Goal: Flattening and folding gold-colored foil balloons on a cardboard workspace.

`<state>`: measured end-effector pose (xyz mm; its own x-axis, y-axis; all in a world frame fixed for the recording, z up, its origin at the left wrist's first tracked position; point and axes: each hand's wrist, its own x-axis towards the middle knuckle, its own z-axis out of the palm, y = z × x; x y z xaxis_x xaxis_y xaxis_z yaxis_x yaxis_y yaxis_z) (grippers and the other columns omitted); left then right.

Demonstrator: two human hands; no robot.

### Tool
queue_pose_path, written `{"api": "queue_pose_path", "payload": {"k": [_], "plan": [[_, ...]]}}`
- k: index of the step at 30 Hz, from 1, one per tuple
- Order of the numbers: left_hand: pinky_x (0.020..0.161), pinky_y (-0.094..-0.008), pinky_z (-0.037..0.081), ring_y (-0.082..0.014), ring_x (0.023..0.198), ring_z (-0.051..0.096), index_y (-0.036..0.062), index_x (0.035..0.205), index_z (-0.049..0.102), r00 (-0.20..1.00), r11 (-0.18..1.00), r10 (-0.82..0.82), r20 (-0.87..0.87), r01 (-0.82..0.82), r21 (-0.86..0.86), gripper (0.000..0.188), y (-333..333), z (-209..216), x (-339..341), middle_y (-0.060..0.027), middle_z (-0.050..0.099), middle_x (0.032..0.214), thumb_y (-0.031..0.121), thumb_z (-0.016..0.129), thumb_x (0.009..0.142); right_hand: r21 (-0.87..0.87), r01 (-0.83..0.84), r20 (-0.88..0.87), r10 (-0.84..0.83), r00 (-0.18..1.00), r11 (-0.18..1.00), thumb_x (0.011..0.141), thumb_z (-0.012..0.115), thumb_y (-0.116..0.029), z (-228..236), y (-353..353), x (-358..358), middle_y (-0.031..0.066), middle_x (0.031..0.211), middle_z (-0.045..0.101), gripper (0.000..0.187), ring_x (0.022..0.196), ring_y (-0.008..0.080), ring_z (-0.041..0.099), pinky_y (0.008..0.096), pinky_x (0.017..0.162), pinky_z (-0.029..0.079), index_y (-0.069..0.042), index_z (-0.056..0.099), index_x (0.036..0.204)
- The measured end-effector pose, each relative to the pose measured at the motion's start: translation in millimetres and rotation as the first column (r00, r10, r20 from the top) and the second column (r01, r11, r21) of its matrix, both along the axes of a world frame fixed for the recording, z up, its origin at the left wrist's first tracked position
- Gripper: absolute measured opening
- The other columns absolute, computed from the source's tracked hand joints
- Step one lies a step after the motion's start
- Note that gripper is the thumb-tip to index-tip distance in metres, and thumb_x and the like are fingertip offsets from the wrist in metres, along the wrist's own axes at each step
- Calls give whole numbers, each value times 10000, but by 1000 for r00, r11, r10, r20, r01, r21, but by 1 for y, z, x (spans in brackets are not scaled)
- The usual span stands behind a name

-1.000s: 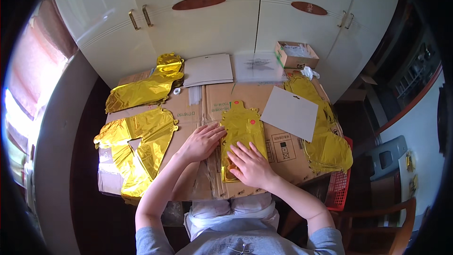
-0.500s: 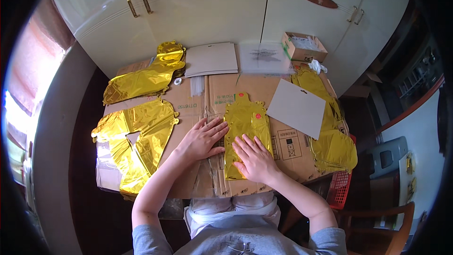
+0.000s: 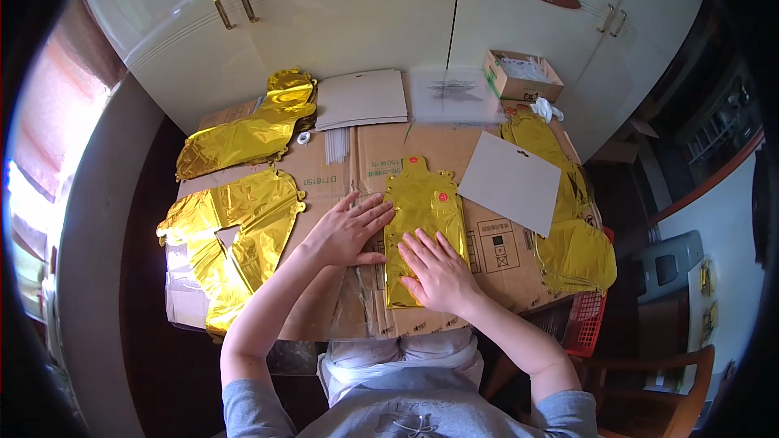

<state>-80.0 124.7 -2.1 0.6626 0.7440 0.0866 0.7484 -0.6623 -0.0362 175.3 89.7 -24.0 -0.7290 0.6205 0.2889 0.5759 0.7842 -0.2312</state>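
Observation:
A flat, folded gold foil balloon (image 3: 423, 207) with red round stickers lies lengthwise in front of me on the cardboard. My right hand (image 3: 438, 272) rests flat on its lower half, fingers stretched out. At the balloon's left edge lies my left hand (image 3: 347, 231), palm down on the cardboard, fingers spread and their tips touching the foil. Neither hand grips anything. To the right of the folded balloon is a grey-white card (image 3: 511, 182) with a small hanging slot, partly over another gold foil balloon (image 3: 572, 255).
Cardboard (image 3: 324, 186) covers the table. More gold foil balloons (image 3: 272, 195) lie at left. Along the back are stacked cards (image 3: 361, 99), clear plastic bags (image 3: 456, 97) and a small box (image 3: 523, 81). Thin white sticks (image 3: 337, 146) lie before the cards. A red basket (image 3: 584, 324) stands at right.
My left hand has shifted slightly left, its fingers a little more spread. The right hand stays in place on the folded balloon.

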Motion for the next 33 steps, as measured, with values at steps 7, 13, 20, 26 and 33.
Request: {"api": "queue_pose_path", "payload": {"k": [7, 13, 20, 26, 33], "plan": [[1185, -504, 159, -250, 1454, 250, 71, 1485, 338, 998, 998, 30, -54, -33, -54, 944, -3, 5, -2, -94, 361, 1529, 755, 424, 839, -16, -2, 17, 2, 1000, 1000, 936, 530, -382, 1, 0, 1, 155, 1451, 441, 567, 1374, 314, 371, 492, 1149, 247, -14, 487, 1365], [1191, -512, 143, -247, 1457, 242, 106, 1494, 333, 994, 997, 51, -97, -56, -54, 950, -6, 10, -6, -66, 352, 1537, 775, 416, 825, -23, -8, 23, 9, 1000, 1000, 934, 528, -383, 0, 0, 1, 153, 1459, 432, 579, 1376, 312, 367, 490, 1150, 245, -14, 473, 1376], [1187, -507, 155, -235, 1455, 248, 82, 1489, 335, 984, 999, 35, -174, -38, -12, 981, -10, 14, -9, -56, 352, 1537, 795, 389, 817, -23, -19, 12, 19, 1000, 1000, 928, 535, -383, 1, 1, 1, 151, 1460, 431, 586, 1373, 311, 371, 492, 1150, 246, -15, 469, 1380], [1178, -494, 189, -229, 1440, 281, 51, 1457, 372, 988, 989, -125, -90, 117, -89, 967, -16, 8, -10, -95, 358, 1527, 777, 417, 821, -13, -21, 15, 22, 1000, 1000, 929, 534, -387, 0, 1, 1, 146, 1455, 437, 585, 1373, 306, 371, 489, 1153, 241, -15, 473, 1377], [1164, -529, 198, -233, 1426, 309, 148, 1437, 414, 977, 977, -198, -76, 190, -101, 850, -17, 11, -21, -85, 381, 1510, 742, 462, 831, -14, -24, 2, 24, 1000, 1000, 928, 541, -384, -1, 1, 1, 145, 1449, 443, 579, 1371, 306, 372, 489, 1154, 239, -14, 479, 1368]]}}
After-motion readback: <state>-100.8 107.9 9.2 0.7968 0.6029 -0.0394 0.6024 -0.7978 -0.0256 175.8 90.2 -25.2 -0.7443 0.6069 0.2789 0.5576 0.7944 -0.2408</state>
